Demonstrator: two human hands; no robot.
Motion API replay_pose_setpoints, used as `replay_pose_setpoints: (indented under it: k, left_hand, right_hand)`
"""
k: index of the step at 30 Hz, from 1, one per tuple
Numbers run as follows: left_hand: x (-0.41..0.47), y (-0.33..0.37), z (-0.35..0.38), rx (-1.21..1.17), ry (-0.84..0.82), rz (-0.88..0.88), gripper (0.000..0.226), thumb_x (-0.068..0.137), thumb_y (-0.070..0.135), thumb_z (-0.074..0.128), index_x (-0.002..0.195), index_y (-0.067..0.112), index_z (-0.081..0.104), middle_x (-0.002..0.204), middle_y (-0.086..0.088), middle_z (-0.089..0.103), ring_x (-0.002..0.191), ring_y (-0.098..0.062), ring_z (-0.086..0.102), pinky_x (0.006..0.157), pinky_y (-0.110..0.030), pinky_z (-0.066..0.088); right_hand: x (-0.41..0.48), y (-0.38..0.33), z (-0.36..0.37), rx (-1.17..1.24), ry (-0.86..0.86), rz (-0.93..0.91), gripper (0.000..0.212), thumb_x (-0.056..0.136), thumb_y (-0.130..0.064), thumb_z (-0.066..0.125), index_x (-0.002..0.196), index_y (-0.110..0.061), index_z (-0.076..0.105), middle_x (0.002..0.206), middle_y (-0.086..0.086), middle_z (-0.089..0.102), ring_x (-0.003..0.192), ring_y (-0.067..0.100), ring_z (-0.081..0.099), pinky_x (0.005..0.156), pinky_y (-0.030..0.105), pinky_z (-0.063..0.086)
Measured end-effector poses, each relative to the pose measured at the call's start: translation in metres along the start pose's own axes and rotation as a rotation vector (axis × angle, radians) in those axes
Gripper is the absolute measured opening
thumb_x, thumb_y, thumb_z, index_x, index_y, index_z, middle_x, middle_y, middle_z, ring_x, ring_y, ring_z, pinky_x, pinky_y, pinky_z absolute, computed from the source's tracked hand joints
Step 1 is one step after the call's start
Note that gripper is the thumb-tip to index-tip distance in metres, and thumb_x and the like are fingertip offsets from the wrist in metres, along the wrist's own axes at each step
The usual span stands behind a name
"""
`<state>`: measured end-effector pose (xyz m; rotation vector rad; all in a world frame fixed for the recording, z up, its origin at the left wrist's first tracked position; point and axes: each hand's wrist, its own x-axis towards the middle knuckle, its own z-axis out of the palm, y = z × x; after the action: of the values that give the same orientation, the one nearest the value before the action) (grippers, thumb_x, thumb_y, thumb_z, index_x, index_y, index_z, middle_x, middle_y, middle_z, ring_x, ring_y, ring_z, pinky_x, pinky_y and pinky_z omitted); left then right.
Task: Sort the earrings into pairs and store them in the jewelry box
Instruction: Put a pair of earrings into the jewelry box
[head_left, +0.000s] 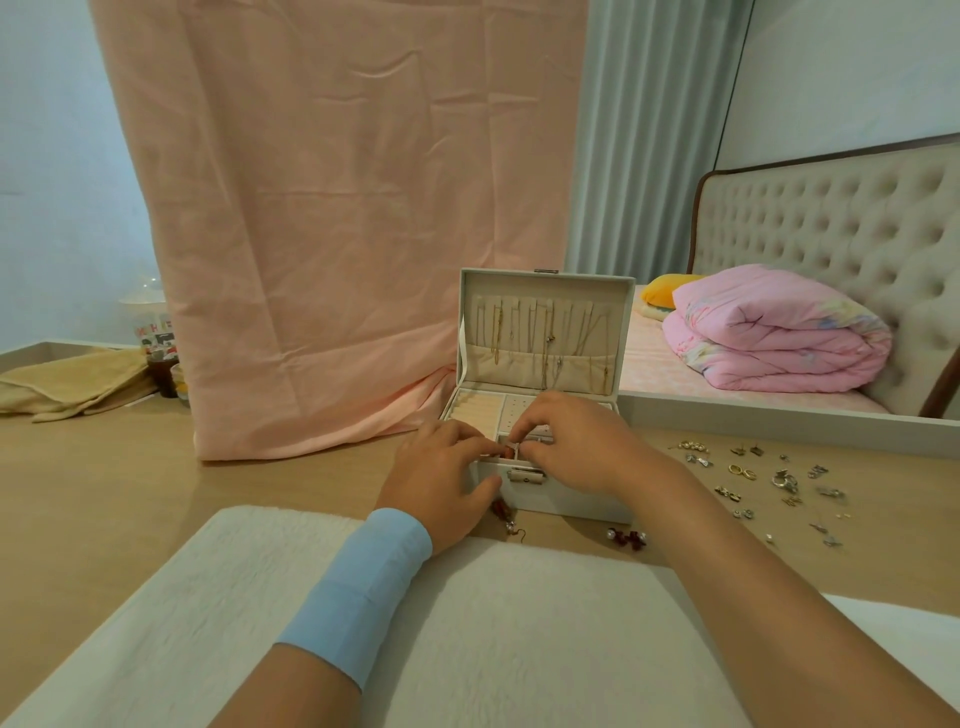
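A white jewelry box (571, 501) stands open on the wooden table, its lid upright with thin necklaces hanging inside. Over its front edge my left hand (441, 478) and my right hand (571, 441) meet, and their fingertips pinch one small earring (511, 451) between them. Red bead earrings (506, 514) lie just in front of the box under my left hand, and another red and pearl earring (628, 538) lies to their right. Several small silver and gold earrings (763, 483) are spread on the table to the right of the box.
A white fluffy mat (467, 623) covers the near table. A pink cloth (337, 234) hangs behind the box. A yellow towel (72, 384) and jars (166, 364) sit at the far left. A bed with a pink quilt (774, 338) is at the right.
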<state>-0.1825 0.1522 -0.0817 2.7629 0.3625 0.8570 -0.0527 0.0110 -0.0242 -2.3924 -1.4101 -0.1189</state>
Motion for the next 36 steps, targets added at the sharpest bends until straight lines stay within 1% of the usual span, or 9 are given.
replay_pose_setpoints:
  k: [3,6,9,12,17,21,25,32,36]
  left_hand:
    - [-0.002,0.004,-0.013,-0.004,0.05,0.003,0.016,0.087,0.039,0.063,0.102,0.036,0.069,0.1,0.015,0.057,0.102,-0.01,0.046,0.088,-0.03,0.04]
    - [-0.002,0.009,-0.027,-0.06,-0.128,-0.085,0.007,0.086,0.037,0.063,0.089,0.036,0.069,0.082,0.018,0.063,0.082,-0.006,0.056,0.074,-0.026,0.049]
    - [-0.002,0.014,-0.032,-0.019,-0.369,-0.171,0.013,0.083,0.045,0.064,0.092,0.039,0.073,0.089,0.018,0.07,0.084,-0.006,0.062,0.08,-0.027,0.054]
    - [-0.004,0.015,-0.03,0.002,-0.489,-0.204,0.022,0.084,0.047,0.066,0.104,0.041,0.074,0.102,0.017,0.071,0.094,-0.008,0.063,0.089,-0.029,0.053]
    - [-0.005,0.012,-0.029,-0.037,-0.501,-0.222,0.019,0.084,0.039,0.068,0.102,0.039,0.075,0.102,0.017,0.071,0.093,-0.008,0.063,0.086,-0.027,0.053]
    - [-0.005,0.009,-0.026,-0.045,-0.488,-0.245,0.017,0.082,0.046,0.07,0.098,0.04,0.074,0.098,0.02,0.07,0.091,-0.005,0.062,0.086,-0.027,0.053]
    - [-0.006,0.008,-0.025,-0.079,-0.484,-0.258,0.022,0.08,0.048,0.072,0.1,0.039,0.073,0.092,0.02,0.068,0.089,-0.002,0.061,0.085,-0.026,0.053]
    - [-0.006,0.005,-0.016,-0.247,-0.448,-0.266,0.017,0.072,0.042,0.079,0.088,0.037,0.073,0.081,0.02,0.071,0.08,0.002,0.064,0.086,-0.03,0.055]
    - [-0.006,0.005,-0.009,-0.357,-0.353,-0.266,0.014,0.07,0.032,0.08,0.08,0.035,0.07,0.076,0.019,0.071,0.076,0.0,0.066,0.084,-0.033,0.057]
  right_hand:
    - [-0.007,-0.01,-0.01,-0.052,0.03,-0.06,0.014,0.093,-0.039,0.065,0.105,-0.037,0.073,0.105,-0.016,0.058,0.098,0.008,0.056,0.075,0.028,0.045]
    - [-0.016,-0.022,-0.016,-0.03,-0.114,-0.086,0.011,0.088,-0.038,0.068,0.094,-0.035,0.077,0.084,-0.02,0.063,0.08,0.003,0.058,0.067,0.024,0.048]
    - [-0.022,-0.033,-0.008,-0.173,-0.277,-0.137,0.019,0.089,-0.036,0.067,0.104,-0.039,0.077,0.09,-0.016,0.064,0.085,0.01,0.058,0.066,0.029,0.047]
    - [-0.023,-0.038,0.004,-0.343,-0.29,-0.199,0.029,0.094,-0.024,0.061,0.118,-0.038,0.072,0.094,-0.005,0.062,0.085,0.019,0.055,0.06,0.029,0.038]
    - [-0.023,-0.043,0.017,-0.528,-0.215,-0.218,0.027,0.095,-0.017,0.058,0.113,-0.031,0.071,0.073,-0.005,0.042,0.075,0.022,0.048,0.05,0.028,0.024]
    - [-0.023,-0.039,0.021,-0.491,-0.198,-0.201,0.02,0.094,-0.014,0.06,0.107,-0.026,0.069,0.09,0.0,0.055,0.094,0.025,0.062,0.064,0.032,0.037]
    - [-0.025,-0.037,0.016,-0.409,-0.217,-0.175,0.016,0.092,-0.019,0.063,0.106,-0.023,0.067,0.105,0.001,0.063,0.087,0.019,0.052,0.069,0.031,0.038]
    - [-0.019,-0.031,0.014,-0.211,-0.247,-0.115,0.008,0.085,-0.027,0.074,0.093,-0.026,0.071,0.094,-0.007,0.063,0.087,0.016,0.058,0.067,0.031,0.047]
    - [-0.019,-0.028,0.006,-0.004,-0.281,-0.021,0.006,0.084,-0.021,0.078,0.082,-0.022,0.072,0.079,-0.006,0.069,0.063,0.019,0.069,0.061,0.031,0.055]
